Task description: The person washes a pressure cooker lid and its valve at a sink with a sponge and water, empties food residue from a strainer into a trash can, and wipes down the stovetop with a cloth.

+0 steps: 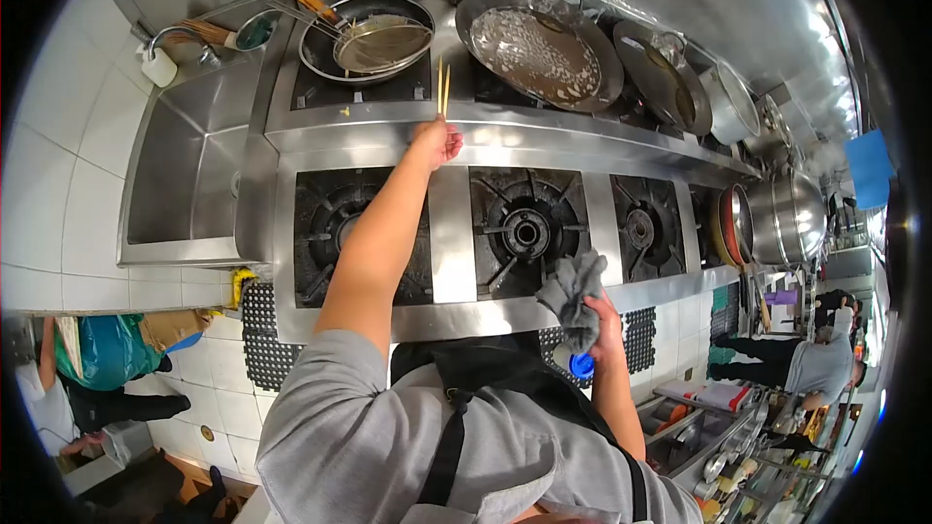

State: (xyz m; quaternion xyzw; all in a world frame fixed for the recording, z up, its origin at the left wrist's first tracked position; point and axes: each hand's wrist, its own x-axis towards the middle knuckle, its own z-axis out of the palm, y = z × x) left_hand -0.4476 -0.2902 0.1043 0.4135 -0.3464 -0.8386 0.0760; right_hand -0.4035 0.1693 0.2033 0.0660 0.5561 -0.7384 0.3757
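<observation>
My left hand [436, 143] is stretched out over the raised back ledge of the stove, its fingers closed around a pair of chopsticks [444, 92] that point away from me. Close to the chopsticks, a black wok [316, 56] on the back burner has a round mesh strainer [382, 45] in it. Near the stove's front edge, my right hand [608, 330] grips a crumpled grey cloth [575, 299]. A blue round cap [582, 366] shows just beneath that hand; whether the hand also holds it I cannot tell.
A front burner [525, 228] lies between my hands. Large pans [534, 49] stand along the back, with a steel pot [798, 213] at right. A sink [194, 184] is at left. One person [815, 369] stands at right, another [44, 408] at lower left with a green bag [112, 351].
</observation>
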